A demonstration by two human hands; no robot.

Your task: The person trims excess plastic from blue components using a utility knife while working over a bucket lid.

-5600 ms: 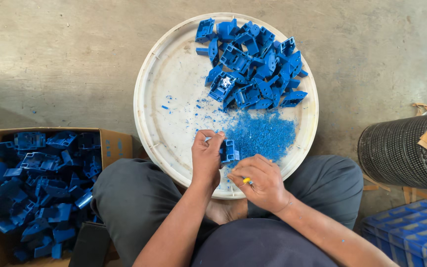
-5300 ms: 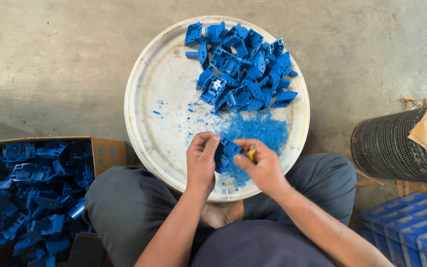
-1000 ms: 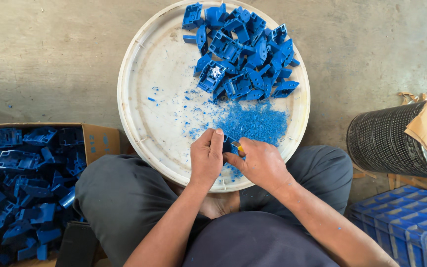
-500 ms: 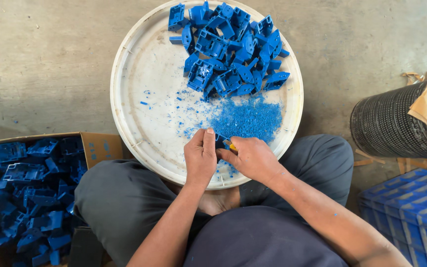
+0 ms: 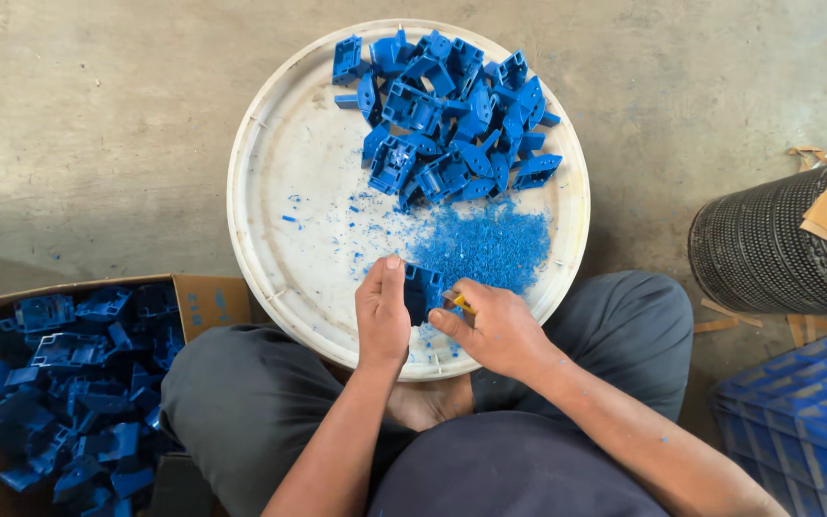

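Note:
My left hand point(image 5: 382, 314) grips a small blue plastic part point(image 5: 422, 290) over the near rim of a round white tray point(image 5: 279, 201). Pressed against that part is my right hand point(image 5: 490, 327), closed around a small yellow-handled tool point(image 5: 458, 303). A heap of blue plastic parts point(image 5: 447, 120) lies at the far side of the tray. Between the heap and my hands spreads a patch of blue shavings point(image 5: 485, 244).
A cardboard box point(image 5: 205, 297) holding several blue parts point(image 5: 69, 373) stands at the left by my knee. A black mesh bin point(image 5: 772, 251) is at the right, with blue crates point(image 5: 806, 412) below it. The floor is bare concrete point(image 5: 88, 124).
Both hands stay together at the tray's near rim, working the same blue part. The view has shifted slightly, so the tray sits lower and more to the right.

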